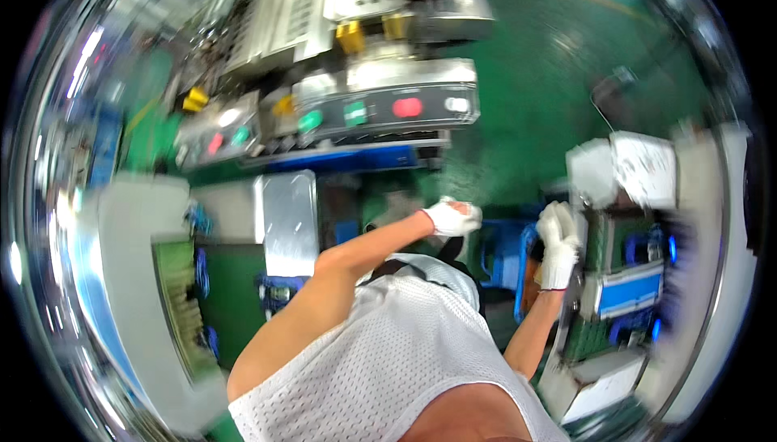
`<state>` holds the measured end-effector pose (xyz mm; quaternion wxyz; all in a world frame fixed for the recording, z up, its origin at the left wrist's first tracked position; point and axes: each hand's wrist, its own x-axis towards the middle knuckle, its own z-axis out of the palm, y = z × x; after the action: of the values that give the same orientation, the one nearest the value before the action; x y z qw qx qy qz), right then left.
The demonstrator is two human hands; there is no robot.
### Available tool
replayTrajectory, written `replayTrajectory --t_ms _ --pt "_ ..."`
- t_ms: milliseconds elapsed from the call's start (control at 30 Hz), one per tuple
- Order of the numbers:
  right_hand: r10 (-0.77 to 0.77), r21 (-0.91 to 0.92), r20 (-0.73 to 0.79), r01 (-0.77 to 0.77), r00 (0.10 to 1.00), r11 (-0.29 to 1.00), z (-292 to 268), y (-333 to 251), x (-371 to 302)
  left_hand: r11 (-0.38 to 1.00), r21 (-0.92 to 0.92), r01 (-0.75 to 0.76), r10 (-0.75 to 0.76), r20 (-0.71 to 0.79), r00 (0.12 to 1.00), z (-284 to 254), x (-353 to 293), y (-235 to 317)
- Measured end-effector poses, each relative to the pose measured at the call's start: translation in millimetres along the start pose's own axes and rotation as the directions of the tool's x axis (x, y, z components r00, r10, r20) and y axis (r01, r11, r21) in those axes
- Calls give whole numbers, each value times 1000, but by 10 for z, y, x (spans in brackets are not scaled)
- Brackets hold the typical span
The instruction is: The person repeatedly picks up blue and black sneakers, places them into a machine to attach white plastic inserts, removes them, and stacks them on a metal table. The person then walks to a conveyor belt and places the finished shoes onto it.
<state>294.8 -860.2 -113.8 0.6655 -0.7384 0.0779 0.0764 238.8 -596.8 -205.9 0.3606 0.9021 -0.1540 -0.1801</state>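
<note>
White knitted gloves cover both hands. In front of my body my left hand [453,218] is bent inward with its fingers curled. A small patch of reddish or skin colour shows at its top, and whatever the fingers enclose, if anything, is hidden. To the right, my right hand [558,246] hangs with fingers mostly stretched out, and nothing shows in it. It is nearest to a blue plastic chair [508,256] and the shelf unit on the right.
Ahead stands a machine with a control panel [384,110] bearing green, red and white buttons. A metal plate-like surface [291,223] is at left, beside a pale bench [133,264]. White sheets [645,168] top the right shelf unit, with a blue-fronted bin [630,290] below. The floor [542,61] is green.
</note>
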Motion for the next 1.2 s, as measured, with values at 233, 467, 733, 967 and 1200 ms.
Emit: replayTrajectory --t_ms 233,467,733,967,1200 --pt "231 -421 638 82 734 903 1723 1022 -64 297 -523 799 -837 -545 -46 49 -4256 -2161" --pt "429 -741 638 357 640 569 3085 1023 -470 -136 -842 523 -719 -279 -636 929 -6578 -2181" --pt "506 -789 610 524 609 320 4231 630 -1466 -283 -819 499 -585 -266 -767 1062 -8574 -2738" --pt "577 -687 611 725 542 46 3873 1195 -635 -296 -754 587 -857 -62 -512 970 -9352 -3560" --pt "647 -517 697 842 308 156 4988 955 -1656 106 -942 320 -704 -298 -645 1381 -8631 -3195"
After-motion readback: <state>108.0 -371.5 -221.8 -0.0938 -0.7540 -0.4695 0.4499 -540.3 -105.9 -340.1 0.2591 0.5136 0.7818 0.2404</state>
